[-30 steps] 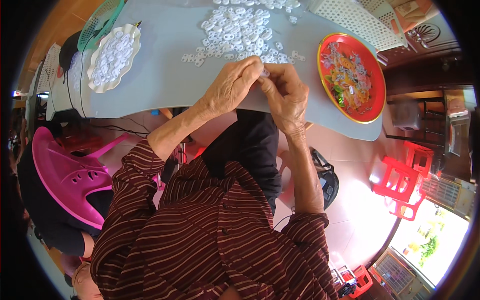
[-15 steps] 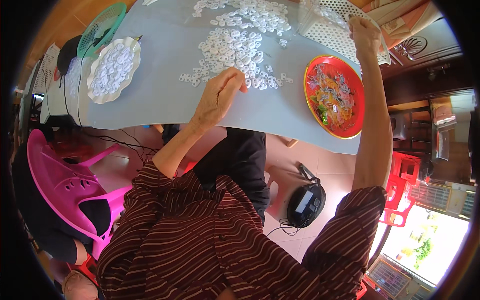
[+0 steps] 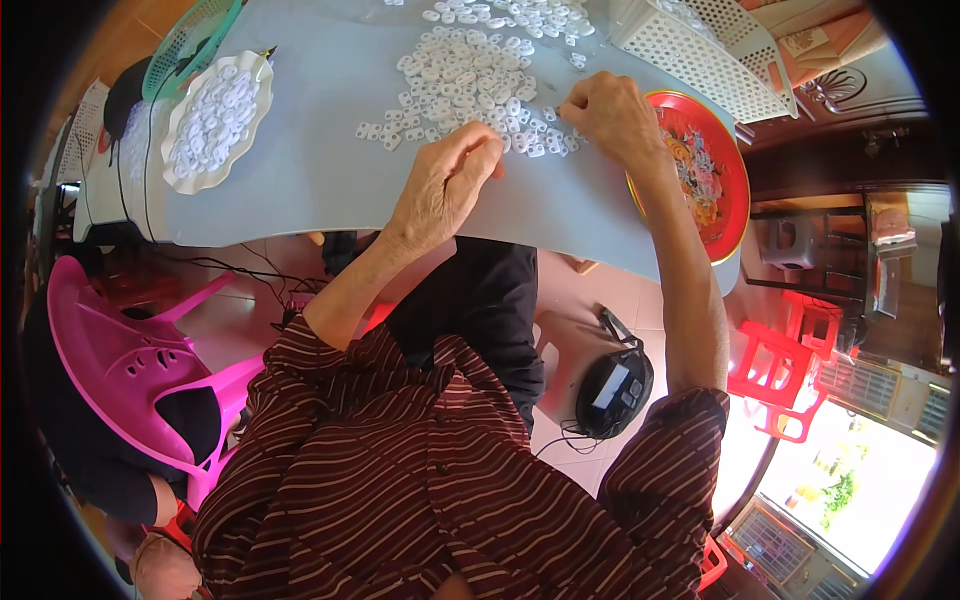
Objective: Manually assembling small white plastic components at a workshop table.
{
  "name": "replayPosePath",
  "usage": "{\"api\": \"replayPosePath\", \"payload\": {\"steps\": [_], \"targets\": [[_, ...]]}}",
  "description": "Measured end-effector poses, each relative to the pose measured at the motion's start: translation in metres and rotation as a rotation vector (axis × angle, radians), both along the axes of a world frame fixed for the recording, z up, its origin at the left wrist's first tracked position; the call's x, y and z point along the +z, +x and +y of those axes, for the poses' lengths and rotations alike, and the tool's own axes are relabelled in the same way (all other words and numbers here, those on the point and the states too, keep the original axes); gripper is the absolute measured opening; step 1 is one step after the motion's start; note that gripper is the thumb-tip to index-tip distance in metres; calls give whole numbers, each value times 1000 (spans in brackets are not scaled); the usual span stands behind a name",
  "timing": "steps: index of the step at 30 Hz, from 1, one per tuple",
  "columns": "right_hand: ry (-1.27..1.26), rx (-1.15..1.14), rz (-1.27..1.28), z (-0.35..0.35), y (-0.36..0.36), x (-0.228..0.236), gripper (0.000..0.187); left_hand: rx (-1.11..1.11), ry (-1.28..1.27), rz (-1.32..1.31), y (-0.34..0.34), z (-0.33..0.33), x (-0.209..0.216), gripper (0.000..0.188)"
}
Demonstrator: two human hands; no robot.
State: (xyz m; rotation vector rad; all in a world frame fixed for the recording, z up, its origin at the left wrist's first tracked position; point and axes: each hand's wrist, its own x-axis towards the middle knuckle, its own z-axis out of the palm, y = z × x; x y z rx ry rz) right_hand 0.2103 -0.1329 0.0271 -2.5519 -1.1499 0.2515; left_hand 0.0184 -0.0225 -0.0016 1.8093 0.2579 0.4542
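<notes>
The left hand [image 3: 445,188] curls at six o'clock of the white pieces [image 3: 468,75], the right hand [image 3: 612,115] at four, any hold impossible to tell.

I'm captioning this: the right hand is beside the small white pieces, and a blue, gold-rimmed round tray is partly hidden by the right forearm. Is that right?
Not quite: in the head view the round tray is red, not blue. It is gold-rimmed and partly hidden by the right forearm, and the right hand is beside the small white pieces.
</notes>
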Motion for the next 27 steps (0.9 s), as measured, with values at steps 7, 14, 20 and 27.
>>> {"api": "replayPosePath", "payload": {"steps": [7, 14, 20, 27], "targets": [[-8, -15, -171, 6, -1, -8, 17, -16, 45, -35, 0, -2, 1, 21], [35, 73, -41, 1, 2, -1, 15, 1, 24, -101, 1, 2, -3, 20], [37, 122, -199, -3, -7, -6, 12, -23, 47, -77, 10, 2, 1, 16], [-47, 141, -297, 3, -15, -1, 12, -147, 805, -278, 75, 30, 9, 11]]}}
